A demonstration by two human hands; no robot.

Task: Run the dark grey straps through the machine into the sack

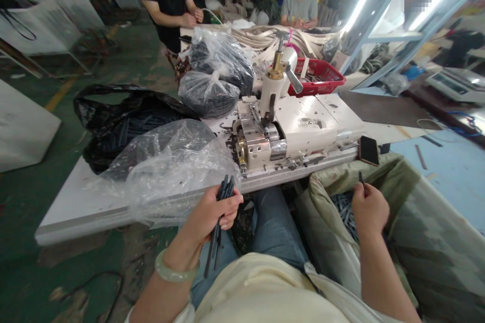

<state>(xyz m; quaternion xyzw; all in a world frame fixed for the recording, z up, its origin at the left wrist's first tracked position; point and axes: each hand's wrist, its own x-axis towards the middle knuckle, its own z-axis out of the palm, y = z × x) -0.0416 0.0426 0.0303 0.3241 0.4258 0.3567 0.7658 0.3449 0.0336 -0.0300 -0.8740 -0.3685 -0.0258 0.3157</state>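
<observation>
My left hand (222, 206) is closed around a bunch of thin dark strips (215, 242), which stick out above and below the fist. It is just in front of the table's edge, beside a clear plastic bag (170, 166). My right hand (371, 209) pinches one short dark strip (361, 178), its tip pointing up. This hand is over an open woven sack (394, 169) with many dark strips (344, 212) inside. Between and beyond my hands stands a cream-coloured machine (303, 133) with metal rollers at its near left end.
A black plastic bag (102, 103) of dark strips lies on the left of the white table (76, 202). Tied clear bags (208, 93) and a red basket (329, 71) stand behind. A phone (369, 150) lies at the right corner. People (162, 5) work across the table.
</observation>
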